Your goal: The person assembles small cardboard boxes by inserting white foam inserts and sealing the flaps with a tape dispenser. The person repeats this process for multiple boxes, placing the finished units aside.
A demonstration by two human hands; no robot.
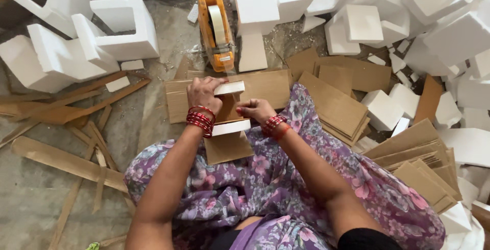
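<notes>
Bare concrete floor [30, 199] serves as the work surface, littered with thin cardboard strips [66, 163] on the person's left and heaped with white foam blocks [117, 30] across the far side and the right.

Person is seated on the floor in a purple floral garment [265, 189], viewed from above.

Left hand [204, 94]: rests on the far end of a white foam piece [230, 88], fingers curled down over its upper left corner and closed on it. Red bangles [200, 120] sit on the wrist.

Right hand [255, 109]: fingers drawn together into a loose fist, pinching the brown cardboard sheet [228, 145] between the two foam pieces. How firm the pinch is cannot be told. Red bangles are on this wrist too.

A second white foam piece [230, 127] lies just nearer the person, parallel to the first, on the same cardboard sheet. The sheet runs from under the hands towards the lap.

A larger flat cardboard panel [265, 88] lies beneath the work, directly ahead of the knees.

An orange tape dispenser [216, 30] with a pale roll stands just beyond that panel, apart from both hands.

Stacks of cut cardboard pieces [334, 108] lie to the person's right, with further stacks [421, 163] nearer the right knee.
</notes>
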